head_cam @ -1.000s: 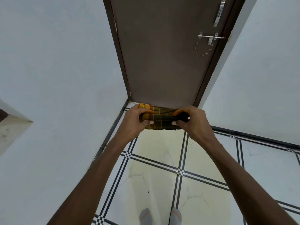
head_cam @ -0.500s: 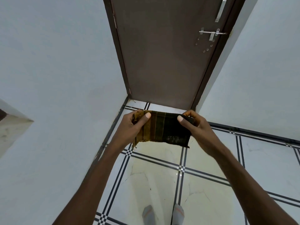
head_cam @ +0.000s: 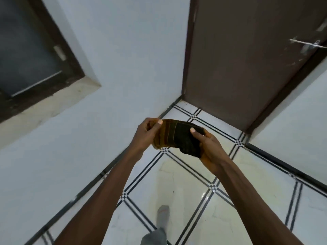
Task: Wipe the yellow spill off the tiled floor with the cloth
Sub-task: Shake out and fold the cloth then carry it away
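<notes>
Cloth (head_cam: 178,137) is up in the air in front of the person, held by both hands above the tiled floor (head_cam: 261,200), not touching it. Cloth is dark, striped, with a yellow-brown stained left part.

Left hand (head_cam: 146,134) grips the cloth's left edge, fingers curled round it, thumb laid over the near face. Right hand (head_cam: 208,147) pinches the right end, thumb on top, fingers curled under; the fabric bunches and hangs down at that side.

Floor: white tiles with black double lines. A faint yellowish film (head_cam: 177,175) shows on the tiles below the hands, edges hard to make out. One foot in a grey sock (head_cam: 163,215) stands on the tile below it.

Brown door (head_cam: 247,59) ahead, shut, with a metal latch (head_cam: 307,44). White wall (head_cam: 132,59) to the left, dark window (head_cam: 26,50) recessed in it.
</notes>
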